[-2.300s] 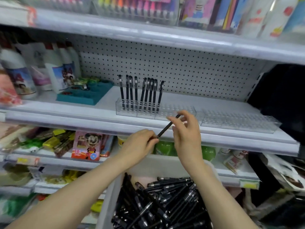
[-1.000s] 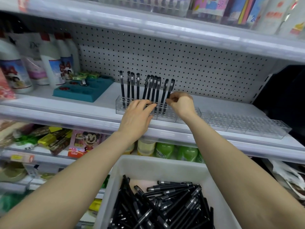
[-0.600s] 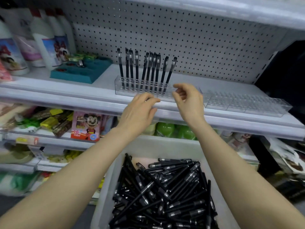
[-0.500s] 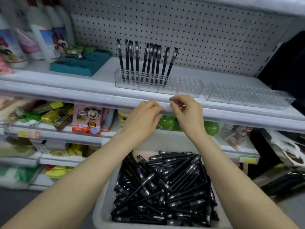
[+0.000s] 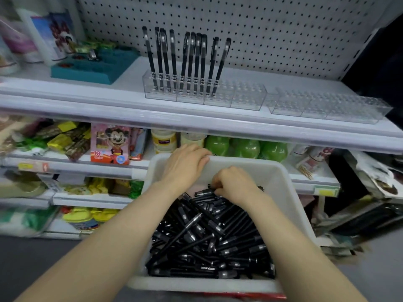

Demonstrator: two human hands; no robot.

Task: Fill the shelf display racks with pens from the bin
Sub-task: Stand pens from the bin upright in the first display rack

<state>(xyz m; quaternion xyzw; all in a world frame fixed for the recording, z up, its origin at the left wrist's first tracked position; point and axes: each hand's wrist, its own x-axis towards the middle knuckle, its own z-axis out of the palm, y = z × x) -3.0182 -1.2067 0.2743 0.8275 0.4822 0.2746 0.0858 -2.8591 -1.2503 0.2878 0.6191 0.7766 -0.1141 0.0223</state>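
Note:
A white bin point(image 5: 281, 182) sits low in front of me, heaped with black pens point(image 5: 207, 240). My left hand point(image 5: 185, 164) lies on the bin's far rim with its fingers bent over the edge. My right hand point(image 5: 234, 184) is down in the bin, fingers curled round a black pen point(image 5: 202, 194) at the far end of the pile. On the shelf above, a clear rack point(image 5: 246, 101) has several black pens point(image 5: 189, 62) standing upright in its left half. A second clear rack point(image 5: 327, 110) to its right holds no pens.
A teal tray point(image 5: 91, 66) and white bottles point(image 5: 50, 33) stand at the shelf's left. Behind the bin, the lower shelf carries green bottles point(image 5: 244, 147) and a pink cartoon box point(image 5: 110, 144). A pegboard backs the rack shelf.
Both hands came down from the rack shelf to the bin. The left now rests on the bin's rim and the right has closed on a pen in the pile. The view tilted down.

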